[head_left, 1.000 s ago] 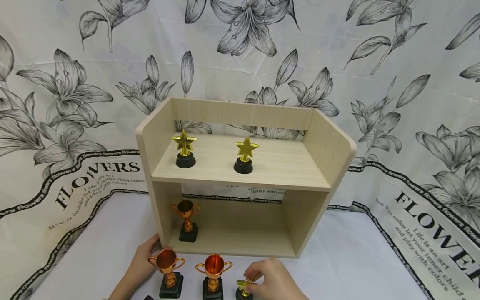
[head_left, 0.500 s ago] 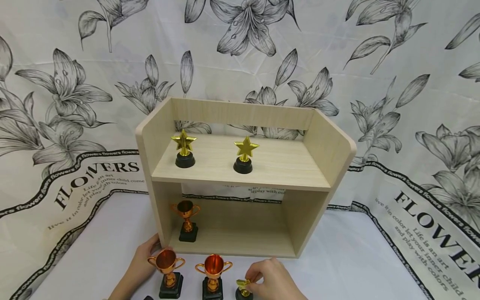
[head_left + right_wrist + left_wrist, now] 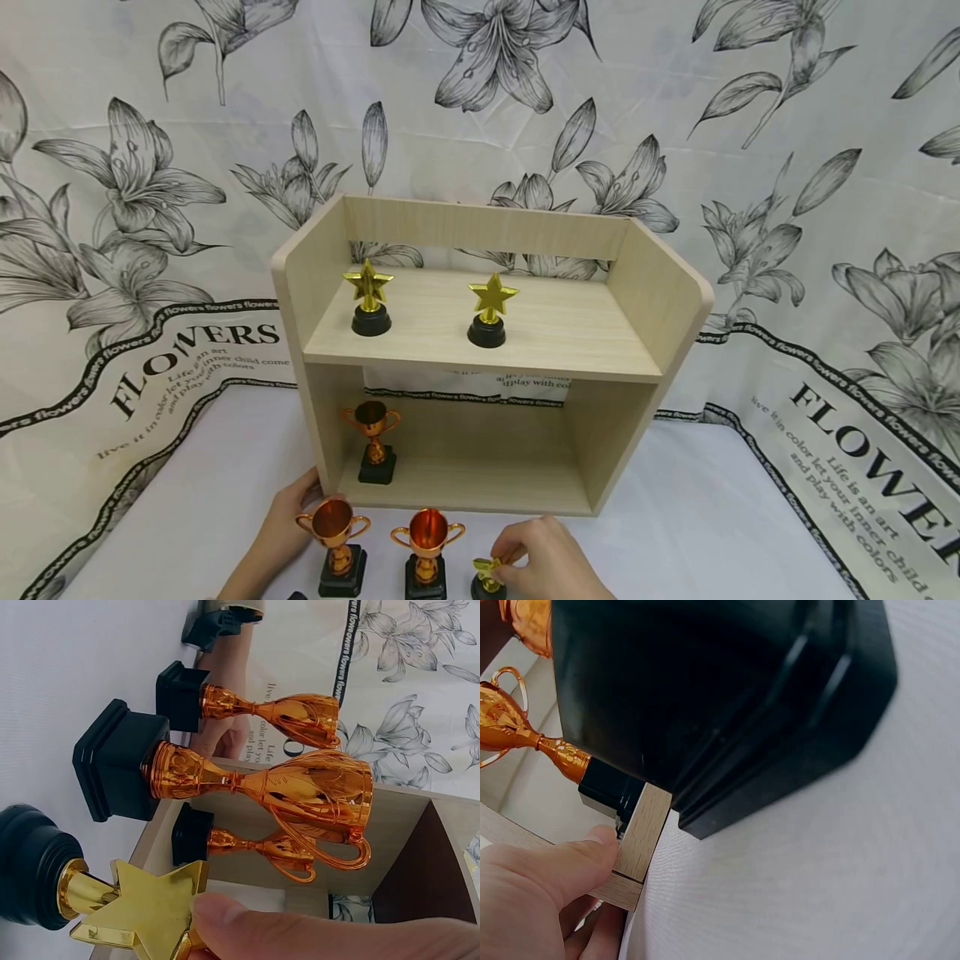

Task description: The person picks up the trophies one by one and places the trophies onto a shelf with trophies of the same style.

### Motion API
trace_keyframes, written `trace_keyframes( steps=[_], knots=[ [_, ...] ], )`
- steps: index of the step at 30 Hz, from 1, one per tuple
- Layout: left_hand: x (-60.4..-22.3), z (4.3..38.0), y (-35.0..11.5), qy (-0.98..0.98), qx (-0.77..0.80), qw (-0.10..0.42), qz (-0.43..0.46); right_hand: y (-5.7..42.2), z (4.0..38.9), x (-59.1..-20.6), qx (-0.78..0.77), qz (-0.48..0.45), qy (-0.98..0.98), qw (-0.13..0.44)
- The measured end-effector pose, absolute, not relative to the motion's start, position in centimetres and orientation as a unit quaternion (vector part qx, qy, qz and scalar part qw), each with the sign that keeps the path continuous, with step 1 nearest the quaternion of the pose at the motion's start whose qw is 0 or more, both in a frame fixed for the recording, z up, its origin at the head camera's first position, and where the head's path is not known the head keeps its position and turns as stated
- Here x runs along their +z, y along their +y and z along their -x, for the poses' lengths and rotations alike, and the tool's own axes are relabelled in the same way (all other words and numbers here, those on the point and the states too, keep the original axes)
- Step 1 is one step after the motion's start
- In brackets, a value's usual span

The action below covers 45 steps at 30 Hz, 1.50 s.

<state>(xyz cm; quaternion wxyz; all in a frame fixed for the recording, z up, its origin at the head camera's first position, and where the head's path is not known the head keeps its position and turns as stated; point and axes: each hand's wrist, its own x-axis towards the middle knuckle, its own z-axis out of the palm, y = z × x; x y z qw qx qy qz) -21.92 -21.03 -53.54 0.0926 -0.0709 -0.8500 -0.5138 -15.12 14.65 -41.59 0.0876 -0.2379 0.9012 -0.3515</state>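
Note:
With thumb and fingers, my right hand [image 3: 555, 560] pinches the gold star of a small star trophy [image 3: 487, 582]. Its round black base stands on the white table, and in the right wrist view the thumb lies on one point of the star [image 3: 150, 915]. At the shelf's lower left corner, my left hand [image 3: 283, 518] grips the edge of the wooden side panel [image 3: 641, 840], thumb on one side and fingers curled on the other. Between the hands stand two bronze cup trophies, a left one [image 3: 341, 550] and a middle one [image 3: 426, 546], both upright on black square bases.
The two-level wooden shelf [image 3: 480, 367] stands behind the trophies. Two gold star trophies, one left [image 3: 370, 298] and one near the middle [image 3: 490, 310], occupy its upper level. A bronze cup trophy [image 3: 377, 442] is on the lower level at left. Flower-printed cloth [image 3: 510, 150] hangs behind.

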Motion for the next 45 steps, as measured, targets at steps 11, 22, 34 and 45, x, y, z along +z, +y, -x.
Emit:
trace_keyframes(
  steps=[11,22,34,45],
  knots=[
    [-53.8,21.9,-21.0,-0.858,-0.496,0.110,0.073,14.8,15.0,-41.2,-0.349,0.242,0.901,0.085],
    [-53.6,22.1,-21.1,-0.857,-0.501,0.095,0.073,14.9,15.1,-40.9,-0.356,0.254,0.897,0.070],
    [-53.8,22.1,-21.1,-0.858,-0.504,0.080,0.066,15.2,15.1,-40.5,-0.364,0.258,0.893,0.054],
    [-53.7,22.1,-21.1,-0.856,-0.507,0.080,0.068,15.3,14.8,-39.9,-0.356,0.268,0.895,0.021]
  ],
)
